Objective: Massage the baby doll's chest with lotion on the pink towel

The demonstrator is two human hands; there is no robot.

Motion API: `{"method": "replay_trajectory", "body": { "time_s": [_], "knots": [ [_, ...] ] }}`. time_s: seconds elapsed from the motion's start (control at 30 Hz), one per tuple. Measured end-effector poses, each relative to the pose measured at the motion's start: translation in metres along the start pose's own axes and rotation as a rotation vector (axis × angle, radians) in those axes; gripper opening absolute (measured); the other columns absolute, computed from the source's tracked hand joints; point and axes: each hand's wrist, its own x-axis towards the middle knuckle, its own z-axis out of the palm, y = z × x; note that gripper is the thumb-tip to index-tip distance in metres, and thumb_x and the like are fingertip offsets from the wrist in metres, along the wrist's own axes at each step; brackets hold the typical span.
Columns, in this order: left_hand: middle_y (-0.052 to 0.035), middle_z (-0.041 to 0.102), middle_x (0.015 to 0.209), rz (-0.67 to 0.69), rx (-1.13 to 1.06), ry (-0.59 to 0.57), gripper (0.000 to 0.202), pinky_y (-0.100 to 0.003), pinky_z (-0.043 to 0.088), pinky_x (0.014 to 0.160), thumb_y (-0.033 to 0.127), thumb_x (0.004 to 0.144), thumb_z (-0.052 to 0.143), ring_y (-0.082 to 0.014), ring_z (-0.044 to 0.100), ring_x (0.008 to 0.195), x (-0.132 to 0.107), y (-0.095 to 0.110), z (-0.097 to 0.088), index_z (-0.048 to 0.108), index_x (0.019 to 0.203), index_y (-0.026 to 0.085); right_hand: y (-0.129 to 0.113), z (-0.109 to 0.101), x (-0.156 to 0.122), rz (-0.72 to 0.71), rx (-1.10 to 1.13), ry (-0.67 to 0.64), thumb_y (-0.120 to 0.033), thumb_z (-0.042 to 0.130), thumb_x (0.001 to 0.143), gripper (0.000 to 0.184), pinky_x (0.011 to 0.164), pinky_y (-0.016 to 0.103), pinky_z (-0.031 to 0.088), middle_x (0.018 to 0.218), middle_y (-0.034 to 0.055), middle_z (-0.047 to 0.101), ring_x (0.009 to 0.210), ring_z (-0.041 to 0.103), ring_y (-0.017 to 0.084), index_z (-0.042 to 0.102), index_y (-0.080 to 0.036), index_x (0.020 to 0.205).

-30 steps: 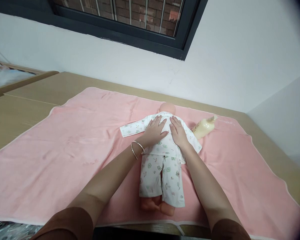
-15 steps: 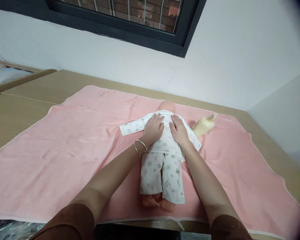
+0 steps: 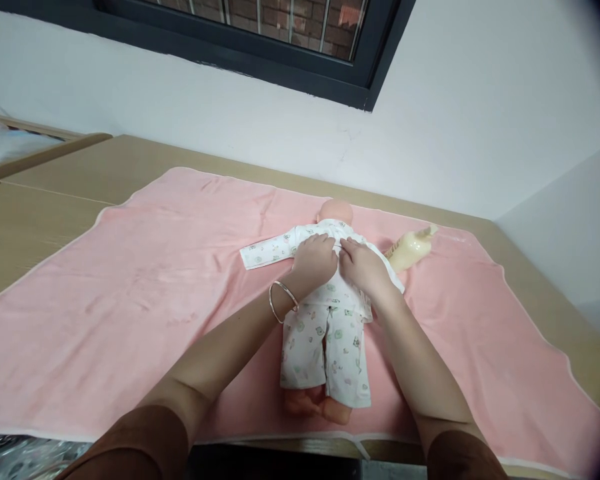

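Observation:
A baby doll (image 3: 336,212) lies stretched out on a pink blanket (image 3: 155,287), its head away from me and its bare feet towards me. It wears a white printed shirt (image 3: 333,290) and matching trousers (image 3: 347,353). My left hand (image 3: 316,260), with a bangle at the wrist, is closed on the shirt's upper middle. Beside it, my right hand (image 3: 363,267) has its fingers curled on the same cloth. A small gap separates the two hands, where a thin line of fabric shows. My fingertips are partly hidden.
To the doll's right, a glossy cream-coloured bottle-like object (image 3: 414,248) lies on the blanket. The wooden table (image 3: 145,157) extends beyond the blanket towards the white wall and dark window frame (image 3: 280,63). Clear plastic wrapping (image 3: 27,459) shows at the lower left.
Both hands lay flat with fingers stretched on the shirt; now their fingers are curled in and closed on the cloth, closer together. The doll stays in place.

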Motion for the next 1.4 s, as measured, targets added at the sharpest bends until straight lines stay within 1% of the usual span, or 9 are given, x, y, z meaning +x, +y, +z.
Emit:
{"method": "replay_trajectory", "body": {
  "time_s": [0.17,0.33,0.57,0.7,0.8,0.97,1.13,1.27,1.4],
  "knots": [
    [-0.0166,0.049,0.164,-0.105,-0.089,0.097,0.049,-0.057,0.030,0.130,0.033,0.102,0.052,-0.0340,0.042,0.155,0.008,-0.021,0.018,0.057,0.148,0.017,0.030,0.026,0.015,0.023,0.148,0.117,-0.046,0.035,0.107,0.061,0.132,0.057,0.024,0.168,0.0151,0.043,0.160,0.033,0.032,0.052,-0.013,0.156],
    [-0.0174,0.043,0.168,-0.116,0.034,0.040,0.056,-0.053,0.028,0.132,0.039,0.108,0.043,-0.0312,0.037,0.159,0.006,-0.020,0.018,0.048,0.156,0.011,0.031,0.032,0.016,0.043,0.098,0.140,-0.044,0.030,0.108,0.062,0.133,0.057,0.018,0.170,0.0158,0.039,0.162,0.029,0.031,0.048,-0.012,0.158],
    [-0.0175,0.054,0.160,-0.023,0.190,-0.019,0.046,-0.052,0.042,0.123,0.022,0.107,0.039,-0.0324,0.048,0.152,0.001,-0.002,0.008,0.057,0.148,0.012,-0.010,0.024,0.004,0.049,-0.101,0.171,-0.022,0.044,0.098,0.054,0.127,0.052,0.036,0.154,0.0217,0.059,0.149,0.051,0.035,0.062,-0.003,0.146],
    [-0.0165,0.062,0.153,0.082,0.124,0.062,0.040,-0.047,0.041,0.125,0.020,0.105,0.042,-0.0302,0.054,0.146,0.006,-0.014,0.014,0.065,0.137,0.011,-0.004,0.027,0.003,0.037,-0.068,0.229,-0.022,0.044,0.098,0.048,0.124,0.047,0.041,0.147,0.0147,0.067,0.144,0.057,0.031,0.070,-0.012,0.137],
    [-0.0176,0.057,0.157,0.097,0.043,0.097,0.045,-0.045,0.036,0.129,0.029,0.104,0.048,-0.0298,0.050,0.150,0.012,-0.030,0.019,0.061,0.142,0.009,0.013,0.028,0.008,0.023,0.023,0.205,-0.030,0.041,0.103,0.050,0.127,0.048,0.038,0.155,0.0110,0.060,0.151,0.049,0.028,0.064,-0.016,0.145],
    [-0.0206,0.047,0.165,0.045,0.005,0.065,0.056,-0.050,0.032,0.132,0.036,0.104,0.050,-0.0332,0.039,0.157,0.014,-0.038,0.023,0.051,0.151,0.006,0.029,0.026,0.015,0.034,-0.045,0.096,-0.039,0.035,0.107,0.062,0.131,0.057,0.025,0.170,0.0168,0.039,0.162,0.027,0.033,0.043,-0.009,0.161],
    [-0.0211,0.047,0.164,0.043,0.103,-0.009,0.051,-0.055,0.037,0.127,0.023,0.104,0.043,-0.0370,0.041,0.155,0.008,-0.018,0.012,0.050,0.151,0.005,0.001,0.016,0.008,0.009,-0.229,0.065,-0.031,0.035,0.106,0.057,0.126,0.055,0.031,0.158,0.0221,0.054,0.150,0.048,0.036,0.050,-0.005,0.155],
    [-0.0196,0.069,0.134,0.109,0.159,-0.025,0.034,-0.049,0.049,0.112,0.015,0.100,0.043,-0.0333,0.063,0.129,0.007,-0.006,-0.001,0.068,0.123,0.009,-0.023,0.011,-0.001,-0.011,-0.337,0.075,-0.022,0.039,0.103,0.046,0.122,0.054,0.036,0.141,0.0234,0.068,0.133,0.063,0.036,0.065,-0.008,0.138],
    [-0.0140,0.072,0.128,0.086,0.063,0.022,0.034,-0.045,0.050,0.112,0.020,0.102,0.042,-0.0288,0.065,0.124,0.015,-0.020,-0.003,0.069,0.123,0.015,-0.012,0.013,0.004,-0.017,-0.240,0.079,-0.028,0.038,0.105,0.049,0.126,0.056,0.031,0.152,0.0212,0.061,0.144,0.055,0.036,0.062,-0.010,0.144]
  ]
}}
